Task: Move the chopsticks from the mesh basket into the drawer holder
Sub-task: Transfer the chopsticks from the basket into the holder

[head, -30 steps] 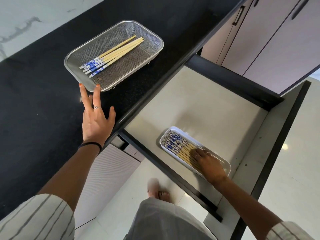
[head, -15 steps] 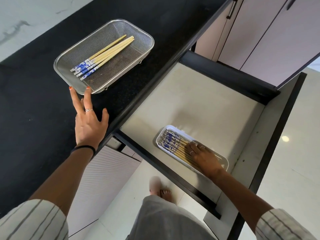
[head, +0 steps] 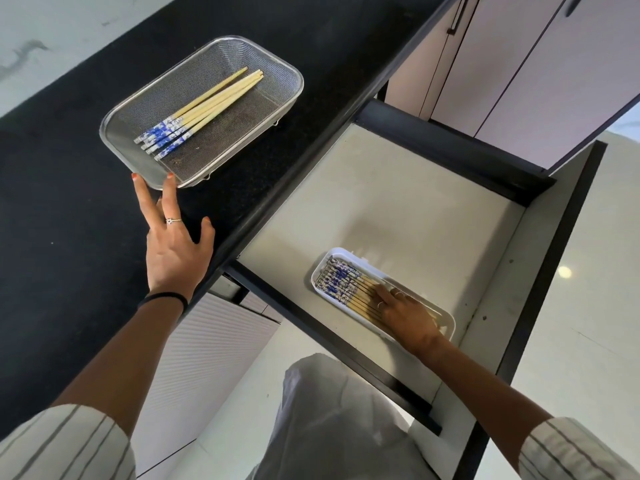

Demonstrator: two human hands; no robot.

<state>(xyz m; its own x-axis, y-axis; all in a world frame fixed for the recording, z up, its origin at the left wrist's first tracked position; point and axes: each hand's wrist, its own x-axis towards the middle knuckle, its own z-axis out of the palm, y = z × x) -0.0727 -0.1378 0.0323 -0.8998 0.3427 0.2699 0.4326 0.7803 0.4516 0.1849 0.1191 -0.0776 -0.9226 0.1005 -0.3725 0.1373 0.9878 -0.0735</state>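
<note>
The mesh basket [head: 221, 60] sits on the black countertop [head: 52, 209] at about ten o'clock in the head view, and four chopsticks [head: 207, 105] with blue-and-white patterned handles lie across its floor, handles toward eight o'clock and bare tips toward two o'clock. The person's left hand [head: 175, 251] lies over the countertop at about nine o'clock, fingers straight and spread, holding nothing; two fingertips [head: 169, 178] reach the basket's near rim, though whether they actually touch it cannot be told. The open drawer [head: 398, 202] fills the middle and the four o'clock side, and the white drawer holder [head: 346, 252] lies on its pale floor toward five o'clock. A row of matching chopsticks [head: 341, 284] rests side by side inside the holder, patterned ends toward ten o'clock. The right hand [head: 407, 315] rests flat on their bare wooden halves, fingers extended and close together, gripping nothing. Pale cabinet doors [head: 519, 64] stand at one o'clock.
</note>
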